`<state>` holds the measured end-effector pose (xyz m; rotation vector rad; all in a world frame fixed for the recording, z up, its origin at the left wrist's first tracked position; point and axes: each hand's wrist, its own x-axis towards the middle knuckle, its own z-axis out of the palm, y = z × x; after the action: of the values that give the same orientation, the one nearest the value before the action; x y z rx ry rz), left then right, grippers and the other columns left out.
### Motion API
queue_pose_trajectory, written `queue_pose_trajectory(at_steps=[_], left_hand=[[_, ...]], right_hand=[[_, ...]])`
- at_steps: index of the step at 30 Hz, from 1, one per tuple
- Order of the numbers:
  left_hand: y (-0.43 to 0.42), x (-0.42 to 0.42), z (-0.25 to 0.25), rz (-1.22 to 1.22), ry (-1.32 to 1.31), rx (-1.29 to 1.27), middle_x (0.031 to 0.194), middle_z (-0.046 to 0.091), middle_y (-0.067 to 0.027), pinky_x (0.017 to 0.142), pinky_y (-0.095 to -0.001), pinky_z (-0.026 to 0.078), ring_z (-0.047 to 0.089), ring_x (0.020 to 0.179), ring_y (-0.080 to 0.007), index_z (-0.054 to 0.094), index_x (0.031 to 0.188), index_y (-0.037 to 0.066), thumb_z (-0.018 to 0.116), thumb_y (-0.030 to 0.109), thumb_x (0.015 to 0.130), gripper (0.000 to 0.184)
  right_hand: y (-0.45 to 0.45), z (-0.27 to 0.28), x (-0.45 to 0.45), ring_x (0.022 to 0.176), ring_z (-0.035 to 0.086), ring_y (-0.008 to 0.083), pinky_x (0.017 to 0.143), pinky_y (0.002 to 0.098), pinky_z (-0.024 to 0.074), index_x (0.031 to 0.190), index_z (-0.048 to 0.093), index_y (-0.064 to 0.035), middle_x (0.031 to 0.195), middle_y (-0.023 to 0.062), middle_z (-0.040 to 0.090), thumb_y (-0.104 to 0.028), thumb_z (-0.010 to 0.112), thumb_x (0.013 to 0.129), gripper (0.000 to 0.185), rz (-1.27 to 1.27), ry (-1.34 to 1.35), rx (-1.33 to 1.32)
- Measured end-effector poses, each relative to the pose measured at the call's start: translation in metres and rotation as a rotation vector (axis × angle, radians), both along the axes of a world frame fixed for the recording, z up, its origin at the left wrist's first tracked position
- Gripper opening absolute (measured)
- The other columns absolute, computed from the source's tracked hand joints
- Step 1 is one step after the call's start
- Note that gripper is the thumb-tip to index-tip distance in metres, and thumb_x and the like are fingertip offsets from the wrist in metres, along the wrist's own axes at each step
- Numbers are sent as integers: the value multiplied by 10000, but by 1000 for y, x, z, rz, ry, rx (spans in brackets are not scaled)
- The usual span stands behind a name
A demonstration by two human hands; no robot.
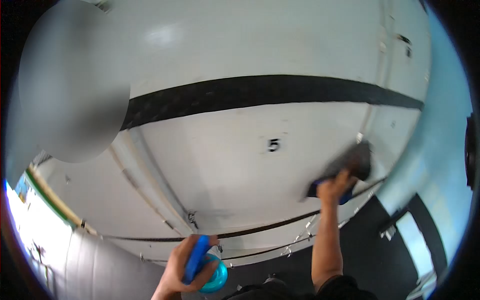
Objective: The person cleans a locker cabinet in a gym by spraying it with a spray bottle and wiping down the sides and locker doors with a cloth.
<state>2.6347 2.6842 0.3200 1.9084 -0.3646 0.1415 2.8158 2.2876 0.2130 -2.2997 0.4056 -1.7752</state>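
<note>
At the bottom, left of the middle, my left hand is closed around what looks like a spray bottle, with a blue top and a rounded turquoise body. The fingers wrap the blue top, and part of the body is hidden behind them. My right hand reaches forward and grips a dark grey and blue cloth, smeared by motion. The cloth is over the lower right part of a white panel marked with a black 5; whether it presses on the surface I cannot tell.
A wide black band crosses the white surface above the 5. Below the panel run a dark cord and some chain. A light blue wall stands at right. Bright daylight enters at lower left. A blurred grey oval covers the upper left.
</note>
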Motion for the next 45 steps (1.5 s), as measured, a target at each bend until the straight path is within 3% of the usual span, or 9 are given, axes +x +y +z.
queue_pose_trajectory(at_steps=[7,10,16,23,26,31,35,36,45], left_hand=[[-12,-10,-28,-120,-5,95,1042,636,-162,784,-348,502,649,861,-289,525,1184,-9,704,141,768,477],[-21,-26,-44,-95,-2,6,1046,641,-155,766,-320,508,641,879,-245,553,1150,-13,710,133,736,466],[-15,-58,-61,58,360,-160,1121,605,-130,865,-358,448,568,954,-205,476,1302,-11,735,172,754,633],[-47,-52,-90,89,202,149,970,617,-179,746,-374,499,631,853,-324,552,1104,-4,674,138,769,384],[-73,-40,-136,13,29,289,919,590,-189,718,-424,488,599,834,-378,540,1053,-7,632,164,786,330],[-121,-44,-169,-6,152,246,895,597,-197,734,-437,496,613,845,-389,553,1005,8,643,172,792,284],[-134,-63,-171,122,33,232,950,590,-191,746,-430,499,610,840,-382,544,1069,-15,665,164,786,357],[-132,-70,-174,151,34,233,972,587,-194,760,-420,500,613,843,-373,536,1094,-24,673,138,770,388],[-85,-115,-192,448,127,188,947,579,-210,740,-422,494,605,868,-387,526,1096,-24,678,175,771,410]], right_hand=[[127,-14,22,1291,329,463,1022,633,234,1420,289,32,1409,292,336,-535,409,928,760,350,-322,-431],[260,59,-40,612,627,297,487,457,464,1086,631,-84,759,92,622,-519,637,769,539,1216,309,-282],[309,-18,-35,1097,499,431,985,476,396,1174,601,-68,1200,233,527,-422,703,777,542,1469,200,-189],[44,-99,-33,836,614,270,783,414,481,776,671,-74,837,62,664,-222,613,842,173,785,70,-187],[-9,-122,-46,1066,520,376,904,440,426,1313,376,14,1170,243,478,-269,532,918,510,686,142,120],[36,-113,-46,1354,251,413,1119,511,142,1434,220,59,1435,290,280,-444,424,959,722,629,17,36],[144,-163,-46,1200,502,376,1046,478,354,1324,436,67,1294,264,497,-285,657,864,620,703,-61,-700],[189,-154,-61,1054,595,363,947,551,423,1300,505,-93,1199,197,586,-358,641,851,539,1243,163,58],[223,-199,-54,1286,364,442,1089,585,234,1300,506,-102,1350,200,444,-189,694,691,644,1439,343,-175]])
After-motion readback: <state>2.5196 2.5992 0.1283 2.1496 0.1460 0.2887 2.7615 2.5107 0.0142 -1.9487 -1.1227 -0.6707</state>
